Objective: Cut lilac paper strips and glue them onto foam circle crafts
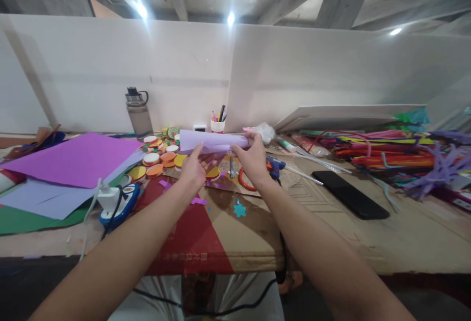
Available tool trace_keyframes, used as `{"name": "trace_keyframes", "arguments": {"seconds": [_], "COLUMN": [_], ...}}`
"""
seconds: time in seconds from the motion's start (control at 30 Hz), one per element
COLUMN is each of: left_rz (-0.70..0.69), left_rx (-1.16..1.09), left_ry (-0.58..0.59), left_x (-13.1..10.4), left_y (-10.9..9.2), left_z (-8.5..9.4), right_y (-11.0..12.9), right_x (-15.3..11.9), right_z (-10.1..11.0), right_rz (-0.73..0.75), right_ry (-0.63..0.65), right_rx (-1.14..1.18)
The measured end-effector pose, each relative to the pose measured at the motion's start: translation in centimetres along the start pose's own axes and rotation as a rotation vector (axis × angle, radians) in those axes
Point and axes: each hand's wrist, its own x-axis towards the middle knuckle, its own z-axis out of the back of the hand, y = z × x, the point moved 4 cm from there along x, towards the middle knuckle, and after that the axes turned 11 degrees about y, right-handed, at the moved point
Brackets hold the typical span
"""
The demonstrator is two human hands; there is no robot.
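Note:
A sheet of light purple paper [211,140], rolled or folded over, is held above the middle of the table. My left hand [195,168] supports its near left side, with the thumb against the paper and the fingers under it. My right hand [253,158] pinches the paper's right end. Below the hands lie a pair of red-handled scissors [245,179], partly hidden by my right wrist, and a blue glue gun [275,167]. A blue flower-shaped cutout [239,208] and purple paper scraps [198,201] rest on the cardboard nearer me.
Purple sheets [84,159] are stacked at the left, beside a blue power strip [119,208] with a charger. Several round paper discs [154,170], a water bottle [139,115] and a pen cup [218,125] stand behind. A black phone [349,196] and coloured pipe cleaners [379,151] lie at the right.

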Motion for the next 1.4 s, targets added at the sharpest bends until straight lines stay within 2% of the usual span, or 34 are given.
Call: {"name": "trace_keyframes", "arguments": {"seconds": [0.13,0.43,0.6,0.87,0.93,1.07,1.17,1.4], "left_rz": [0.044,0.034,-0.012,-0.105,-0.067,0.102,0.082,-0.031], "left_rx": [-0.006,-0.006,0.007,-0.011,-0.029,0.057,0.107,0.145], "left_ry": [-0.002,-0.004,0.008,-0.064,-0.008,0.161,0.142,0.051], "left_x": [0.1,0.6,0.7,0.9,0.6,0.1,0.0,0.6], "left_y": [-0.2,-0.7,-0.6,-0.7,-0.2,1.0,1.1,0.7], "left_z": [0.0,0.1,0.2,0.6,0.2,-0.8,-0.6,0.1], "right_y": [0.6,-0.5,-0.9,-1.1,-1.2,-1.1,-0.9,-0.7], "right_x": [-0.1,0.4,0.5,0.4,0.4,0.3,0.0,-0.5], "right_z": [0.0,0.1,-0.1,-0.5,-0.5,-0.6,-1.1,-1.9], "right_rz": [0.045,-0.054,-0.119,-0.191,-0.18,-0.09,-0.058,-0.288], "right_ry": [0.002,0.018,0.039,0.048,0.039,0.048,0.091,0.123], "right_rx": [-0.064,0.059,0.171,0.323,0.309,0.219,0.209,0.408]}}
